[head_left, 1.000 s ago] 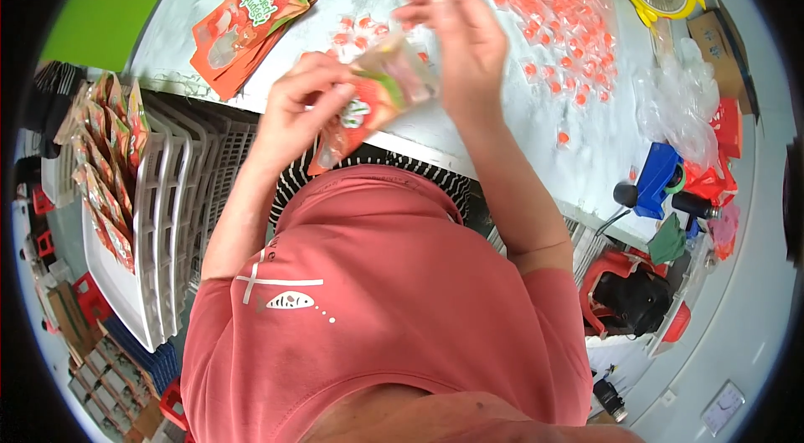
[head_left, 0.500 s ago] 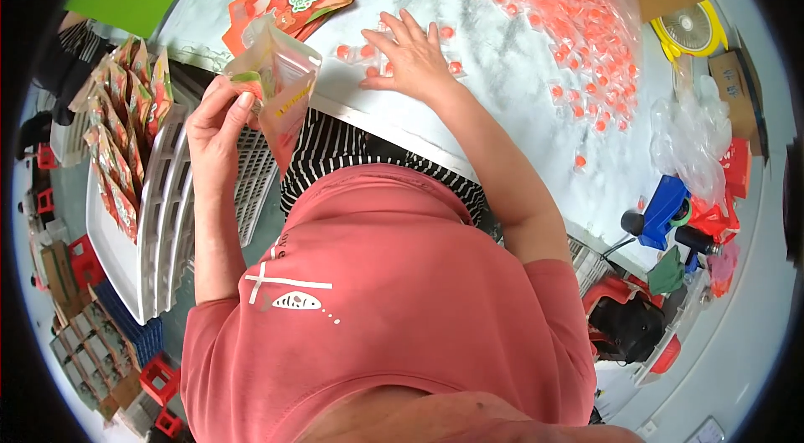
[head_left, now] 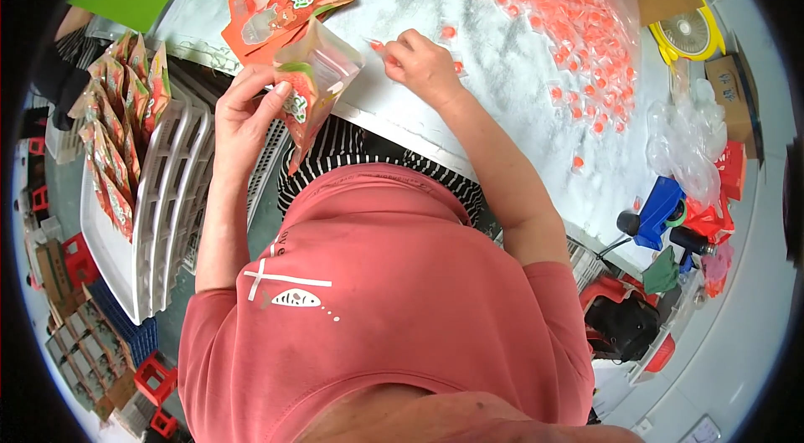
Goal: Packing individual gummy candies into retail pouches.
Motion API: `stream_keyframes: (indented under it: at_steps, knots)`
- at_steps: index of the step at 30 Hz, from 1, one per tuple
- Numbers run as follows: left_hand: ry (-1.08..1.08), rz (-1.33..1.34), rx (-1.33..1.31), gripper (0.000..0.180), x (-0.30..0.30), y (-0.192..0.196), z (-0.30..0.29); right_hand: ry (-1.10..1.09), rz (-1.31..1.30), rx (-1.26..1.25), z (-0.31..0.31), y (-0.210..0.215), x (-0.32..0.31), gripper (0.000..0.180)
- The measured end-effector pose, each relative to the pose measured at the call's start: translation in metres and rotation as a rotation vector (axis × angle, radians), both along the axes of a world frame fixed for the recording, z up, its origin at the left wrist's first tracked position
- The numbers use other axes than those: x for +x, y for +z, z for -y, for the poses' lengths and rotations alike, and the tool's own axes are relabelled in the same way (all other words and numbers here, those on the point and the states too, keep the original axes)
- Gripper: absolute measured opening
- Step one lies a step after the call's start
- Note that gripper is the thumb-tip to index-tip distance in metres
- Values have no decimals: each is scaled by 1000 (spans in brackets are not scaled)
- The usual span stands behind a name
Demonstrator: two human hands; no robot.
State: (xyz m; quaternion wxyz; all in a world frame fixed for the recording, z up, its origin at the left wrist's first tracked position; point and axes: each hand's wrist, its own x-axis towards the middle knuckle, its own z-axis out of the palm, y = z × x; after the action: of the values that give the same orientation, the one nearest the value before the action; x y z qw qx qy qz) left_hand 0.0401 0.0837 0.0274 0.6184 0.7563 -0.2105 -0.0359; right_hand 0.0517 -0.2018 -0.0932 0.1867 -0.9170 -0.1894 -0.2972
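Observation:
My left hand pinches the upper edge of a red and green candy pouch between thumb and fingers. The pouch's mouth gapes toward the table, showing a pale lining. Just right of it, my right hand is curled over the table edge, closed around small wrapped candies; one red-orange piece pokes out at the fingertips, and the rest is hidden. A couple of loose wrapped candies lie beside that hand. Beyond the held pouch rests a fanned stack of flat pouches.
A large heap of wrapped red-orange candies spreads over the white-covered table. At left, filled pouches stand in the top of stacked white trays. A yellow fan, clear plastic bags and a blue tool occupy the right side.
My left hand has carried the pouch rightward, toward the right hand. My right hand's spread fingers have curled in, gathering the loose candies from the table.

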Motion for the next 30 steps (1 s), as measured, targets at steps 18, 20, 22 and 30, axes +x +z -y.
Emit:
stream_keyframes:
  at_steps: [18,20,22,30]
  knots:
    - [-118,175,390,25,17,-7,82,263,-507,692,62,104,-41,20]
    - [-123,199,406,24,18,-6,92,295,-495,580,70,103,-37,19]
    - [-120,215,393,24,18,-7,100,287,-594,421,76,101,-36,16]
    - [-156,299,418,21,13,-13,109,183,-838,424,72,118,-24,17]
